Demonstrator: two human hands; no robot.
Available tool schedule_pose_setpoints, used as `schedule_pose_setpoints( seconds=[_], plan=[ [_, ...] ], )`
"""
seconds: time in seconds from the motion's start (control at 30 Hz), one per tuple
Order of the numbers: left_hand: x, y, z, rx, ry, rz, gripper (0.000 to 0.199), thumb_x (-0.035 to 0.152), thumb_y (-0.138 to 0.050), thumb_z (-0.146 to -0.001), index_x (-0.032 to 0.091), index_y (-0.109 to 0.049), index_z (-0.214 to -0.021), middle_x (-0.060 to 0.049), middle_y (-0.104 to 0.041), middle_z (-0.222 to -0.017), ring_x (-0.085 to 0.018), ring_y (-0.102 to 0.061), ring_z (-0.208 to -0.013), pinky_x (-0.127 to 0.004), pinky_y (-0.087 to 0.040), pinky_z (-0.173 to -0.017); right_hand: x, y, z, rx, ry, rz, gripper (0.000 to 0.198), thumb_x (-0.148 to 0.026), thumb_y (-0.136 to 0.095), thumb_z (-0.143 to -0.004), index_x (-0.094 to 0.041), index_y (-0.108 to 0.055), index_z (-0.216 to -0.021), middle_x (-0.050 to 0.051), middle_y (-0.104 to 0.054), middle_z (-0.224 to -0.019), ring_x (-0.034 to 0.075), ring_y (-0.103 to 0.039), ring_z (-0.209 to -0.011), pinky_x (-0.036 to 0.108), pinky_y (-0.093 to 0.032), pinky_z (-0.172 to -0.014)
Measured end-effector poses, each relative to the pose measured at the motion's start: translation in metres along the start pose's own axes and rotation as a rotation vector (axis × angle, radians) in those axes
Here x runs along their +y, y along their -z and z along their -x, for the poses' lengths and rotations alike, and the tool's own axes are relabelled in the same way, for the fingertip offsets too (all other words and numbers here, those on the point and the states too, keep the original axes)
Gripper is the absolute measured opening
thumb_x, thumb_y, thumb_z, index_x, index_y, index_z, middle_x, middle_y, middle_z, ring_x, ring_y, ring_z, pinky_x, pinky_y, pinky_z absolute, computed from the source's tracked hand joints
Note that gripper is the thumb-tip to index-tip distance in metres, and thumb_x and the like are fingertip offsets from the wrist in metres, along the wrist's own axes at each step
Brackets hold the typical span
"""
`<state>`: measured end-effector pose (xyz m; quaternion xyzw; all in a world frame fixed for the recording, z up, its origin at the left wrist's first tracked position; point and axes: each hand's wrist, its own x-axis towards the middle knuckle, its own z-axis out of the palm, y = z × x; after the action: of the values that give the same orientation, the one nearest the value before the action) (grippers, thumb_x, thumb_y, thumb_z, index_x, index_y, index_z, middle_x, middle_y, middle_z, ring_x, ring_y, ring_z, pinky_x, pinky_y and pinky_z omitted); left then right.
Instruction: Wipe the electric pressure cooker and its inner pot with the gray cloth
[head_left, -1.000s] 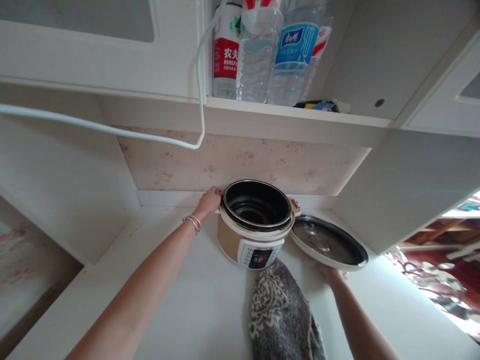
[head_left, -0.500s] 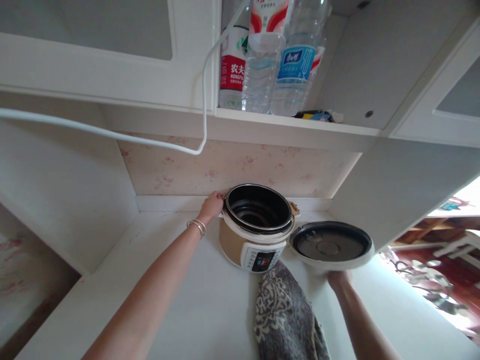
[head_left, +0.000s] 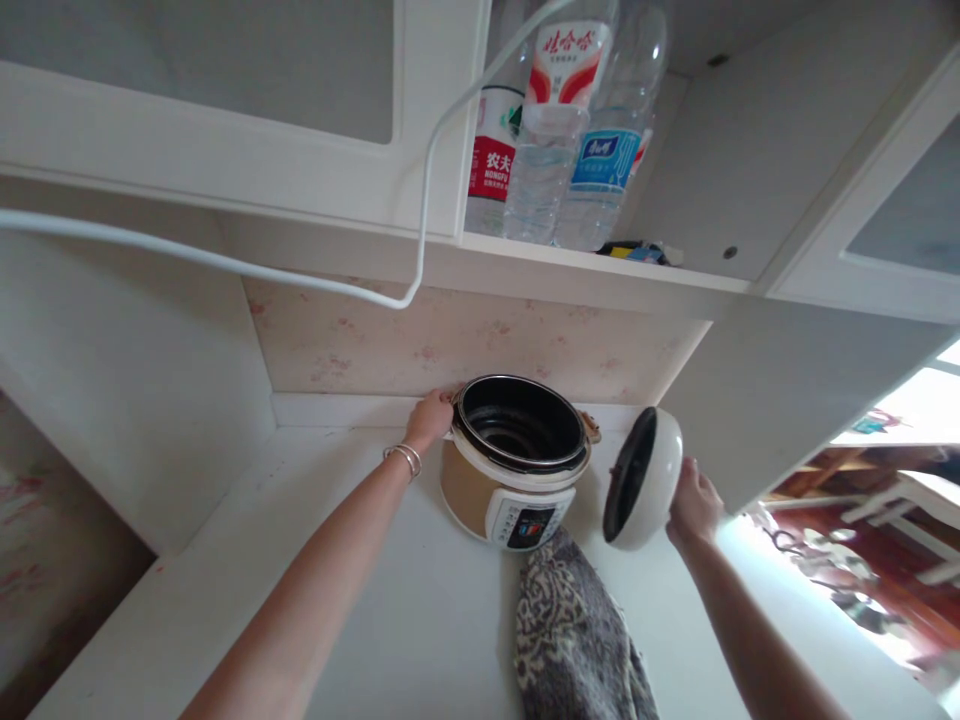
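Note:
A beige and white electric pressure cooker [head_left: 469,480] stands on the white counter, its top uncovered and its dark inner pot [head_left: 517,420] showing. My left hand [head_left: 431,417] is closed around the handle on the cooker's left side; the fingertips are partly hidden. Off to the cooker's right, my right hand [head_left: 695,503] grips the cooker lid [head_left: 660,480] from its outer side. The lid is tilted nearly on edge, dark inside facing left toward the pot and white shell facing right. A grey patterned cloth [head_left: 574,630] lies in front of the cooker, touching its base.
Above, an open cabinet shelf [head_left: 600,262] holds several plastic bottles [head_left: 547,150] and small packets. A white cable [head_left: 300,283] hangs across the front at the left. Floral wallpaper [head_left: 375,340] backs the counter, and side panels close it in on both sides.
My right hand has turned the lid from lying nearly flat, inside up, to standing almost on edge. My left hand keeps its place at the cooker's handle. The view has shifted slightly.

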<state>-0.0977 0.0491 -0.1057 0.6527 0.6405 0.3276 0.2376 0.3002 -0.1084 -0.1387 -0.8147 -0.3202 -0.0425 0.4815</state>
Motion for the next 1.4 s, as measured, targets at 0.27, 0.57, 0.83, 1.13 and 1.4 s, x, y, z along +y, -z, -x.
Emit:
schedule_pose_setpoints(
  seconds=[0.27, 0.57, 0.83, 1.13, 1.4],
  plan=[
    [-0.004, -0.001, -0.001, 0.016, -0.005, 0.012, 0.036, 0.033, -0.037, -0.091, 0.019, -0.068, -0.103, -0.016, -0.071, -0.107, -0.029, -0.065, -0.101, -0.034, -0.044, -0.078, -0.123, 0.021, -0.026, -0.066, 0.361, 0.081, 0.055, -0.06, -0.035, -0.09, -0.019, -0.068, -0.108, 0.011, -0.071, -0.096, 0.029, -0.063, -0.091, 0.038, -0.043, -0.079],
    [-0.004, -0.002, -0.002, 0.033, -0.002, 0.027, 0.038, 0.031, -0.036, -0.09, 0.019, -0.069, -0.104, -0.016, -0.071, -0.107, -0.027, -0.065, -0.101, -0.032, -0.043, -0.078, -0.248, -0.02, 0.032, -0.23, 0.999, 0.392, 0.047, -0.053, -0.032, -0.096, -0.023, -0.064, -0.113, 0.009, -0.068, -0.109, 0.025, -0.062, -0.097, 0.032, -0.043, -0.079],
    [-0.005, -0.002, -0.003, 0.044, -0.011, 0.037, 0.036, 0.03, -0.037, -0.089, 0.021, -0.071, -0.098, -0.014, -0.072, -0.106, -0.026, -0.065, -0.101, -0.031, -0.043, -0.08, -0.274, -0.061, 0.056, -0.425, 1.0, 0.652, 0.057, -0.054, -0.021, -0.097, -0.02, -0.064, -0.112, 0.014, -0.066, -0.111, 0.027, -0.062, -0.101, 0.037, -0.046, -0.081],
    [-0.006, -0.002, -0.004, 0.044, -0.008, 0.069, 0.037, 0.03, -0.035, -0.09, 0.02, -0.07, -0.097, -0.014, -0.072, -0.106, -0.026, -0.065, -0.099, -0.032, -0.045, -0.079, -0.273, -0.071, 0.069, -0.391, 1.003, 0.696, 0.05, -0.048, -0.025, -0.098, -0.015, -0.06, -0.112, 0.018, -0.064, -0.111, 0.029, -0.062, -0.101, 0.038, -0.048, -0.08],
    [-0.004, 0.0, -0.003, 0.022, -0.003, 0.082, 0.038, 0.027, -0.034, -0.09, 0.019, -0.07, -0.1, -0.011, -0.072, -0.106, -0.024, -0.065, -0.1, -0.03, -0.045, -0.081, -0.271, -0.061, 0.066, -0.432, 1.05, 0.709, 0.053, -0.045, -0.021, -0.098, -0.012, -0.059, -0.113, 0.02, -0.064, -0.111, 0.029, -0.062, -0.1, 0.038, -0.048, -0.078]
  ],
)
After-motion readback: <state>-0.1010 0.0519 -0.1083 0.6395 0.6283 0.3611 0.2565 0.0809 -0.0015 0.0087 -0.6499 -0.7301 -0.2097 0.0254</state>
